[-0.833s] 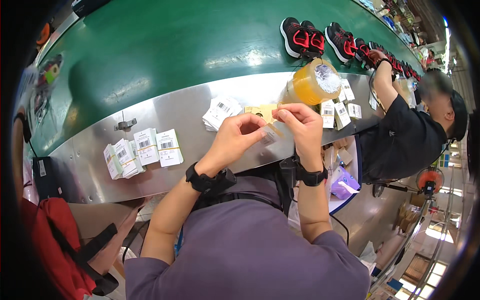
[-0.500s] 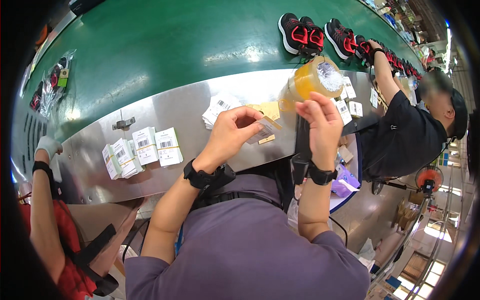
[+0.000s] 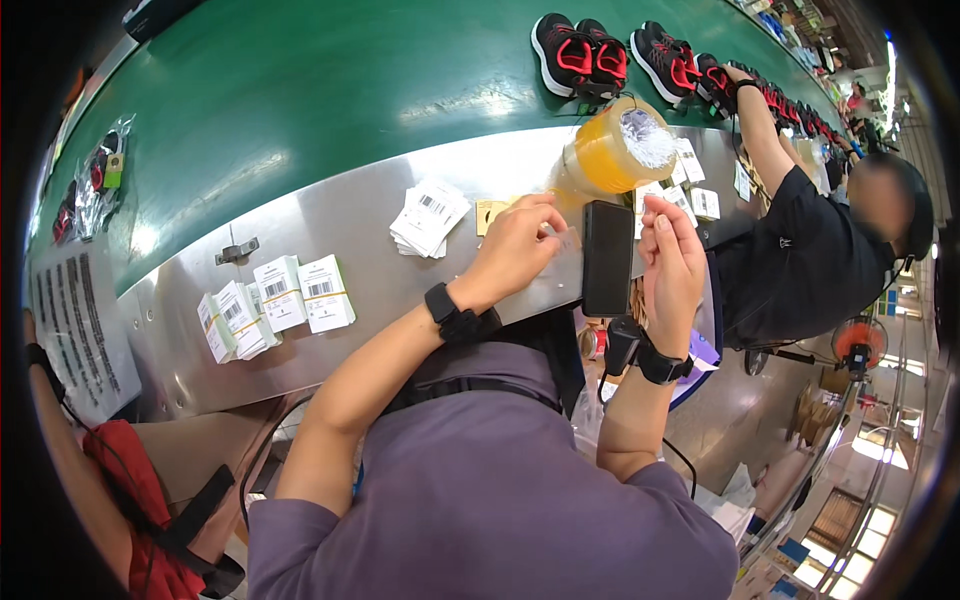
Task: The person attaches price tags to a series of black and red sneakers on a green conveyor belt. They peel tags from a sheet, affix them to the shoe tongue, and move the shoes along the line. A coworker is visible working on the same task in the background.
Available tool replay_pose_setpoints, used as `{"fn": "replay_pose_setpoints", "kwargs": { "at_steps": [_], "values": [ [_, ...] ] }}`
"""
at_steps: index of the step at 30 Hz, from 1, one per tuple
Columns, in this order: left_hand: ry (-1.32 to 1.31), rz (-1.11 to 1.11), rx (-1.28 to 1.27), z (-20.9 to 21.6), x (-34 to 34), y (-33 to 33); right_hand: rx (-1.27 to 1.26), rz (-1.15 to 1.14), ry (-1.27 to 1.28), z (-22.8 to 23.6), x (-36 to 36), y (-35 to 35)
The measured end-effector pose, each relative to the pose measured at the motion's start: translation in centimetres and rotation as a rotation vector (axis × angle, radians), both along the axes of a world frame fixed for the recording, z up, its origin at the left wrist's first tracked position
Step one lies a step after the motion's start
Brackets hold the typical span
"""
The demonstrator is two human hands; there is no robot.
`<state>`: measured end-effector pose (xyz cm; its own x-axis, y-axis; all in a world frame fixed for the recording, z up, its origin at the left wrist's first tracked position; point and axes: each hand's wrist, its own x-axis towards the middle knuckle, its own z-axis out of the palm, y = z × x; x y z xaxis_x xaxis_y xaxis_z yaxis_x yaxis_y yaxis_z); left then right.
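Observation:
My left hand [image 3: 515,252] is over the metal ledge with its fingers curled in toward the thumb. Whatever lies between those fingertips is hidden. To its right, my right hand [image 3: 672,255] is raised, thumb and fingertips pinched together around something too small to make out. A black, phone-like slab [image 3: 607,258] stands between the two hands. Just beyond them lies a big roll of clear yellowish tape [image 3: 600,150]. A tan card [image 3: 489,215] shows partly behind my left hand, beside a loose pile of white barcode labels [image 3: 432,215].
Banded stacks of white labels [image 3: 283,290] lie on the left of the metal ledge [image 3: 380,300]. Black and red sneakers [image 3: 578,58] line the green table [image 3: 330,90]. A co-worker in black [image 3: 800,265] reaches over at right; another person's red garment [image 3: 130,490] shows at left.
The printed card in my left hand has gone out of sight. That hand has shifted right, and my right hand has dropped slightly. The left co-worker's gloved hand has moved back.

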<state>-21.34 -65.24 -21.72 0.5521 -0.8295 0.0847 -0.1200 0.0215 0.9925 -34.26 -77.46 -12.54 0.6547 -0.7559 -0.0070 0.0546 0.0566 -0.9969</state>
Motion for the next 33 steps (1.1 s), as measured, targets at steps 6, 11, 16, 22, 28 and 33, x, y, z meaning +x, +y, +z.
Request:
{"fn": "replay_pose_setpoints", "kwargs": {
  "at_steps": [6, 11, 16, 22, 28, 33],
  "values": [
    [0.187, 0.056, -0.004, 0.5, 0.2, 1.4, -0.16, 0.02, 0.12, -0.2, -0.6, 0.8],
    [0.532, 0.04, -0.013, 2.9, 0.9, 2.8, -0.423, 0.095, 0.199, 0.6, 0.7, 3.2],
    [0.514, 0.106, -0.132, 4.2, 0.4, 3.6, -0.578, 0.172, 0.287, 0.4, 2.1, 5.1],
    [0.532, 0.052, -0.084, 5.3, 0.5, 4.4, -0.562, 0.083, 0.241, -0.4, 2.5, 5.7],
    [0.488, 0.034, -0.065, 5.7, 0.5, 4.5, -0.564, 0.127, 0.301, -0.4, 2.3, 5.4],
    [-0.64, 0.114, -0.293, 7.2, 1.9, 4.2, -0.441, 0.261, 0.312, 0.4, 2.5, 5.0]
  ]
}}
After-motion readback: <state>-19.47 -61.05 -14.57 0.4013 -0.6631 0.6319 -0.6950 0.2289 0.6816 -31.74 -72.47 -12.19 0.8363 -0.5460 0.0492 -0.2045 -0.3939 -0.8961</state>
